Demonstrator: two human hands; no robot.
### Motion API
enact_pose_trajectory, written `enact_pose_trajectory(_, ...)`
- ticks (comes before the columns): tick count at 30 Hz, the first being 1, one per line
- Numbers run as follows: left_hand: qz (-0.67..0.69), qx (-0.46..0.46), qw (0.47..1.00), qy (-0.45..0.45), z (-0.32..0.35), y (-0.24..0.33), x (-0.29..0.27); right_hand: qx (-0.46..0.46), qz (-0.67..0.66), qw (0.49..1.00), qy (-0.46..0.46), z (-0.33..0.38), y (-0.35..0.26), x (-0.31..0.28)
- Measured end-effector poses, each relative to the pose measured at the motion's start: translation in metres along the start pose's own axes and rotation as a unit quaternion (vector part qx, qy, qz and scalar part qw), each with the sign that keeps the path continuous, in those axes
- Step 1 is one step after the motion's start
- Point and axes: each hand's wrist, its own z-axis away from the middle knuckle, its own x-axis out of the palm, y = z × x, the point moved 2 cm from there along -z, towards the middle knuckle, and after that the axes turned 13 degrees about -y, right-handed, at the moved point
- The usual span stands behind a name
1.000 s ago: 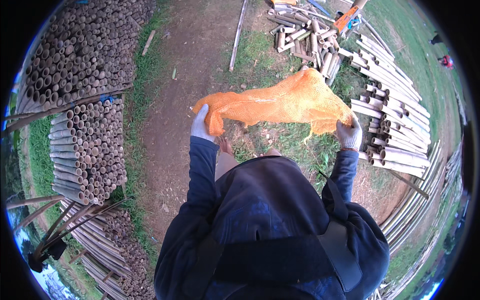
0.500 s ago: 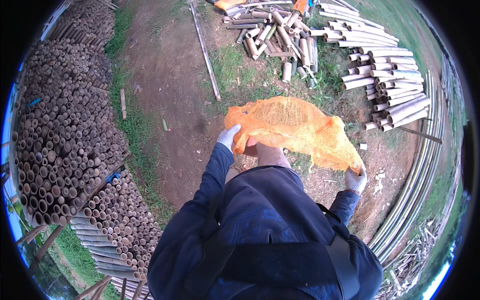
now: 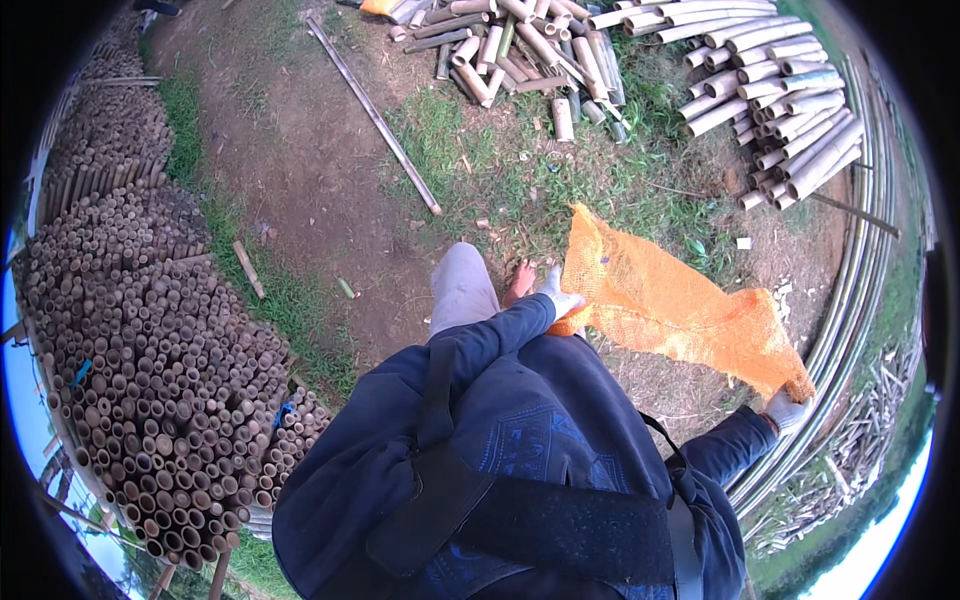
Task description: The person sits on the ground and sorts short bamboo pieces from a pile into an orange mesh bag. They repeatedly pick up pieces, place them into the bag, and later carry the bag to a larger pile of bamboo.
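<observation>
If we pull too hard, the loose weave of the orange mesh sack could tear, and a thin pinch might let one end slip to the ground. We have it in front of our body, off to the right: the left hand grasps one end and the right hand the other, fingers closed on the mesh. Its long axis slants between them, the right end nearer us; a free corner by our left points forward.

Orange mesh sack between gloved left fingers and gloved right fingers, short bamboo pieces beyond
</observation>
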Motion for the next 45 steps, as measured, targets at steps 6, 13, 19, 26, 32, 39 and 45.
enact_pose_trajectory(6,-0.359,0.029,0.893,-0.271,-0.011,0.064,-0.035,-0.051,0.024,0.996,-0.064,-0.052,-0.024,0.13)
enact_pose_trajectory(13,-0.456,0.042,0.784,-0.42,-0.052,0.115,-0.161,-0.009,0.002,0.994,-0.112,-0.085,0.116,0.372)
enact_pose_trajectory(19,-0.354,-0.018,0.841,-0.41,-0.16,0.044,-0.274,0.129,0.127,0.982,-0.045,-0.08,0.362,0.548)
enact_pose_trajectory(26,-0.212,-0.015,0.91,-0.356,-0.303,-0.031,-0.466,0.17,0.409,0.818,-0.366,0.003,0.595,0.688)
enact_pose_trajectory(32,-0.377,0.009,0.891,-0.251,-0.372,-0.025,-0.545,0.291,0.368,0.772,-0.429,0.18,0.664,0.61)
enact_pose_trajectory(39,-0.161,-0.257,0.953,-0.016,-0.428,-0.071,-0.605,0.532,0.265,0.8,-0.079,0.347,0.733,0.28)
enact_pose_trajectory(45,-0.67,-0.233,0.697,0.104,-0.514,-0.034,-0.677,0.572,0.466,0.675,-0.016,0.347,0.835,0.061)
